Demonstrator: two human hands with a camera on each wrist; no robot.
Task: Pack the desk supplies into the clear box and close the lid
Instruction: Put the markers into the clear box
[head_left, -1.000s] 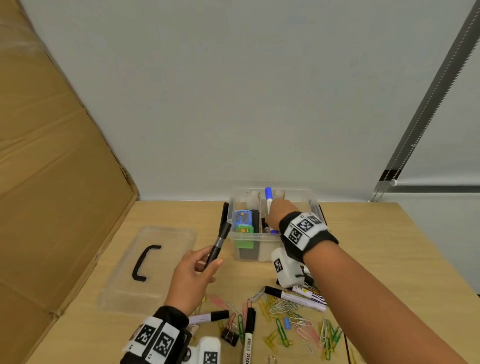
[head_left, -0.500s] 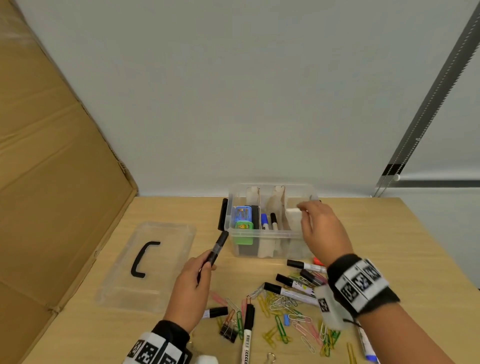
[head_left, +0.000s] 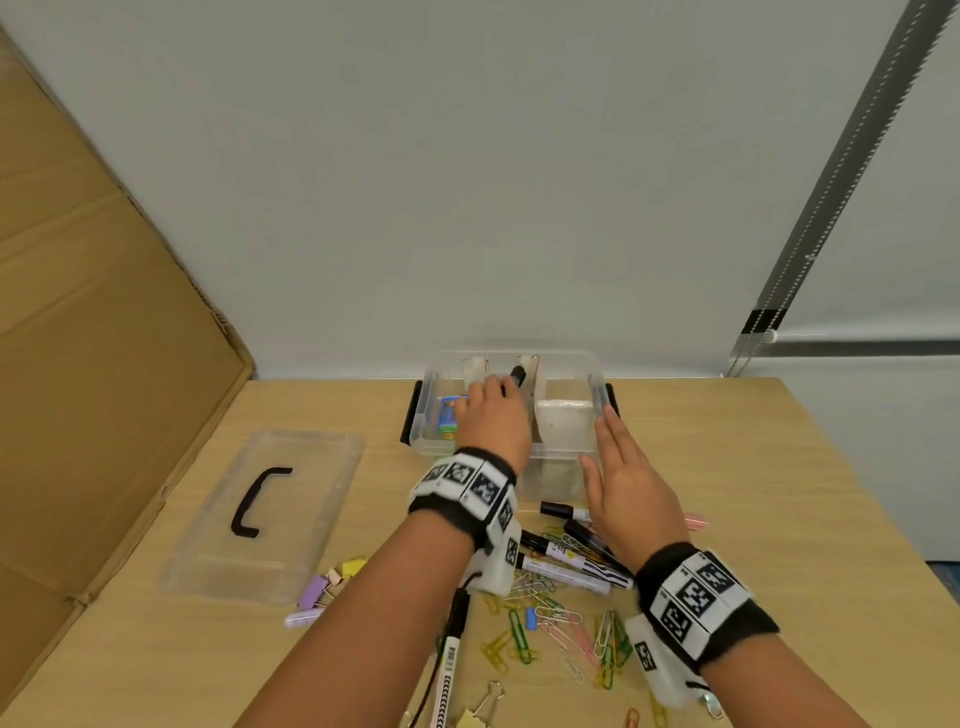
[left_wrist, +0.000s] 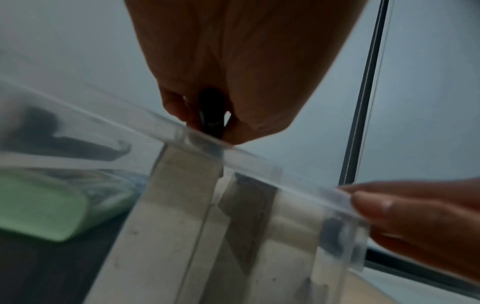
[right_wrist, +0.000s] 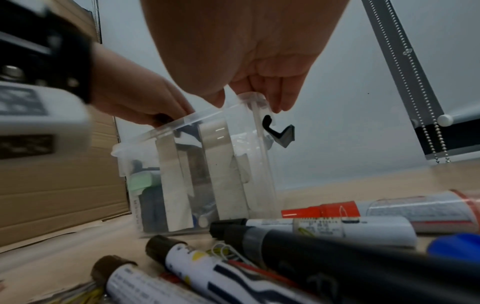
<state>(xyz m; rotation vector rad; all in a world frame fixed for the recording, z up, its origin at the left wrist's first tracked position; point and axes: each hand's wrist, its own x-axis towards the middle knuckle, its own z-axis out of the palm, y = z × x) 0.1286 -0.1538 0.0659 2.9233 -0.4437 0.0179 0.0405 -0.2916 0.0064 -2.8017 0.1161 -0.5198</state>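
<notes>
1. Wooden worktop (head_left: 727, 467) carries the clear box (head_left: 566, 470) against the white wall.
2. Left hand (head_left: 493, 421) over the box, grip pinching a black marker (head_left: 518, 375).
3. Right hand (head_left: 626, 483) flat, fingers straight, touching the box's right rim.
4. Lid (head_left: 270, 509) lies left of the box; loose markers (head_left: 566, 569) and paper clips (head_left: 566, 631) lie before it.

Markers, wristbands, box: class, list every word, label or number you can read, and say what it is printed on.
None can be read.
Markers: label print is there, too small and blurred.
Wristbands: square black-and-white code patterns only, no letters.
Box and lid: no print visible.
</notes>
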